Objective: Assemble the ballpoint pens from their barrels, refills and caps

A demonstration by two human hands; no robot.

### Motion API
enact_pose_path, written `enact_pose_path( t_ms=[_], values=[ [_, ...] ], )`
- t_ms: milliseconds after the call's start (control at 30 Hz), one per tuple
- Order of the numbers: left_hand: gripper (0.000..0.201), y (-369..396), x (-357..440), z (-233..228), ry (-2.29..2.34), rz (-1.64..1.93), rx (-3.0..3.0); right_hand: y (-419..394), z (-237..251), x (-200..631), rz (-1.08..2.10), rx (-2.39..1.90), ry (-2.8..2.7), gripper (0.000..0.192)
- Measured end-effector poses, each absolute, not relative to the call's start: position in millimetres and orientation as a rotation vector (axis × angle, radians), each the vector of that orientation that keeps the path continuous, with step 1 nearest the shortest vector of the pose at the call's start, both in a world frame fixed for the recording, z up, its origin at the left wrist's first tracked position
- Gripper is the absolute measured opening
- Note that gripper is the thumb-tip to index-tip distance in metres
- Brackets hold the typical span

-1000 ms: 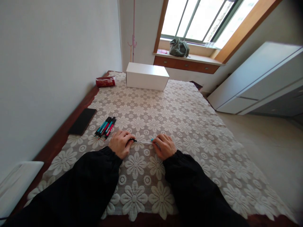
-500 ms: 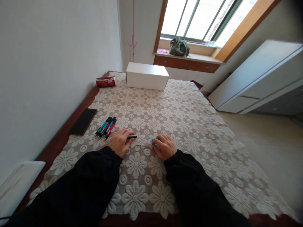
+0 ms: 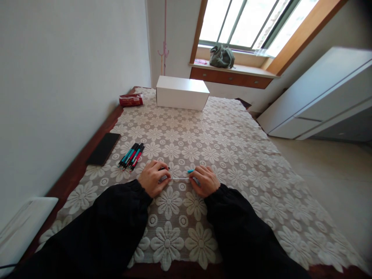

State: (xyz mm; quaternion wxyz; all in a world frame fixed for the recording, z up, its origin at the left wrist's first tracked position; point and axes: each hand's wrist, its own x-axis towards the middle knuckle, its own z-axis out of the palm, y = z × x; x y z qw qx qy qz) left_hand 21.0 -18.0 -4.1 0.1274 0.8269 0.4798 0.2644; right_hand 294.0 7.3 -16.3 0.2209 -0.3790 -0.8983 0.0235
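Note:
A thin white rod, which looks like a pen refill (image 3: 180, 178), stretches level between my two hands just above the tablecloth. My left hand (image 3: 153, 179) pinches its left end between thumb and forefinger. Behind those fingers the tip of a black pen part (image 3: 166, 168) pokes out, mostly covered by the hand. At the other end, my right hand (image 3: 205, 180) is closed on the refill, with a teal pen part (image 3: 190, 171) sticking out from under its fingers. Several pens (image 3: 131, 155) in black, teal and red lie bunched together to the left of my left hand.
A lace tablecloth (image 3: 232, 176) with flower shapes covers the table. Along the left side lie a dark flat phone-like slab (image 3: 104, 149) and a red packet (image 3: 131, 100). At the far end stands a long white box (image 3: 182, 93). The wall (image 3: 87, 69) borders the left edge.
My left hand has shifted slightly right and now pinches the refill's left end, which was free before. The black part it held is now more hidden. My right hand stays about where it was.

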Motion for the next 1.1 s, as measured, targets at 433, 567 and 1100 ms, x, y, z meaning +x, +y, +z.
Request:
enact_pose_path(
  t_ms=[433,567,1100],
  values=[
    [0.018,-16.4,18.2,-0.5,1.563,0.830,2.346,23.6,-14.5,322.5,-0.042,-1.122,-2.356,0.013],
    [0.028,-13.8,16.7,-3.8,1.671,0.704,2.301,29.2,-25.0,326.6,-0.091,-1.169,-2.348,0.014],
    [0.025,-12.7,15.5,-6.6,1.649,0.646,2.324,26.5,-8.0,329.3,-0.022,-0.949,-2.355,0.011]
  ],
)
